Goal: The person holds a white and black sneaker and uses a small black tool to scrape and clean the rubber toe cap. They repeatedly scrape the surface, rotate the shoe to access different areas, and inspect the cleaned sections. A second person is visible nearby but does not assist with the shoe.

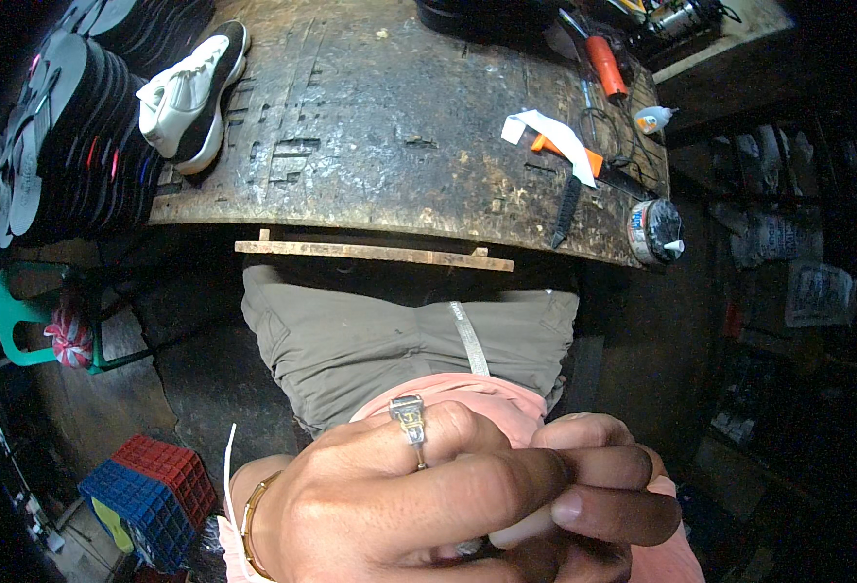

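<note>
hands fill the lower middle of the head view, brought together close to the camera in front of the person's body. left hand (380,496) reaches in from the lower left, fingers bent and pointing right, with a chunky ring (409,423) on one finger and a gold-toned bracelet (252,520) at the wrist. right hand (623,486) meets it from the right, its fingers curled back so that the two sets of fingertips overlap. whether either is pinching something cannot be told, since the fingers cover whatever may lie between them. nearest to both are a pink shirt (458,389) and, beyond it, grey-brown trousers (351,325), with a pale narrow strip (469,340) lying over them.

past the lap stands a worn, dark-stained bench (380,126). along its left edge are stacked black sandal-like soles (50,107), and just beside them a white and black shoe (195,97) lies tilted. toward the right edge a white strip (555,141) lies across an orange piece (589,160), with a dark ridged tool (565,209) pointing at the near edge. an orange-handled tool (603,66) lies nearer the far right corner, a small white bottle (652,120) is at the right edge, and a smeared tin (650,233) sits at the near right corner.

left of the bench, a green plastic seat (16,325) carries a red and white bundle (71,335); blue and red crates (152,486) stand at the lower left.
</note>
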### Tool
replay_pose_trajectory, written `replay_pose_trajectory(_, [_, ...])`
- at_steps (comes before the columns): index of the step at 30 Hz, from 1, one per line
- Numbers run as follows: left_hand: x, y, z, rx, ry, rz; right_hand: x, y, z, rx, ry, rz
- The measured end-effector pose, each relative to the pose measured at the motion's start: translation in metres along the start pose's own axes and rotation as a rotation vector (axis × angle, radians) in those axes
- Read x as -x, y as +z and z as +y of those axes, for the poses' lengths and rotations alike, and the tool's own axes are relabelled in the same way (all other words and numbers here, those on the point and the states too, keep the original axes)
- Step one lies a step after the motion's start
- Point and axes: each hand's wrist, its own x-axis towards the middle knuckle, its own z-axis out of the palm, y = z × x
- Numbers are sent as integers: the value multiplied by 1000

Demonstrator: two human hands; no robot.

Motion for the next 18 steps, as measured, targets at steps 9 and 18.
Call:
replay_pose_trajectory(9, [-6, -21, -23, 27, 264, -305, 7, 1, 16, 207, -266, 236])
replay_pose_trajectory(18, [7, -60, -35, -5, -480, -448, 6, 7, 91, 233, -395, 232])
